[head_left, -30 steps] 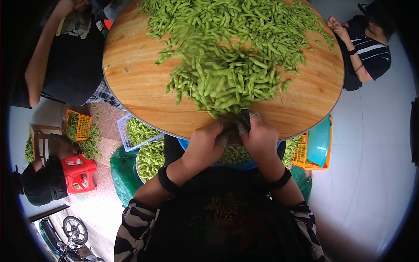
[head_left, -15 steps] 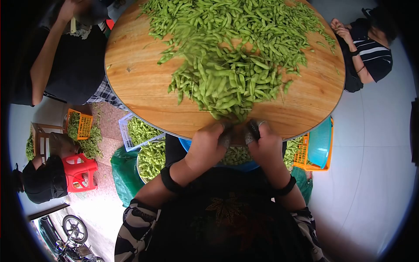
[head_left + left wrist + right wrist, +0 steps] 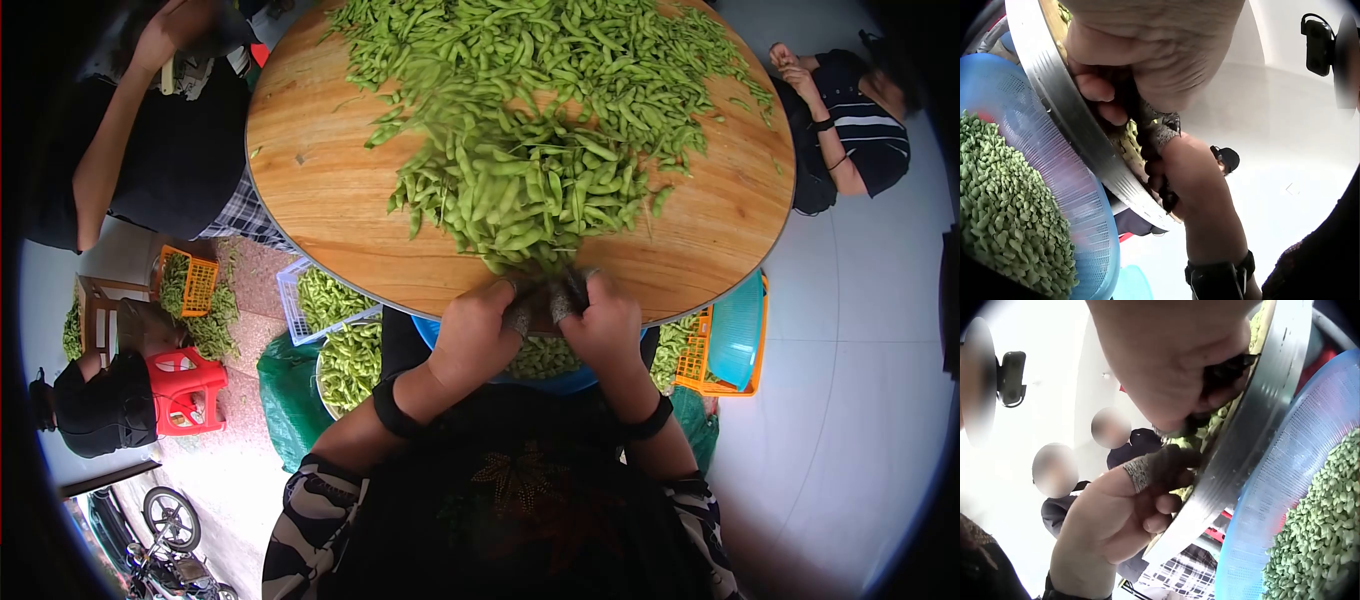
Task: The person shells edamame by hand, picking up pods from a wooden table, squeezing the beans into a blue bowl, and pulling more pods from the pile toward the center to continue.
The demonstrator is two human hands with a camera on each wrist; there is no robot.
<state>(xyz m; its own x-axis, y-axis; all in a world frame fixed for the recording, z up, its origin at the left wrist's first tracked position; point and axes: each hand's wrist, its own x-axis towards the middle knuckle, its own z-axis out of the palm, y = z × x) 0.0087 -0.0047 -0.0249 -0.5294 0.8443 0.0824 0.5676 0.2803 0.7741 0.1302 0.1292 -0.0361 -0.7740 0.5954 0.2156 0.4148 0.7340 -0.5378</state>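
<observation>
Round wooden table (image 3: 330, 200); both hands, left hand (image 3: 478, 335) and right hand (image 3: 600, 325), pinch pods at pile (image 3: 520, 190) near edge.

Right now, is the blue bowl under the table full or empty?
Partly full. The blue bowl holds a heap of shelled green beans, but its mesh wall shows bare above them in both wrist views.
</observation>
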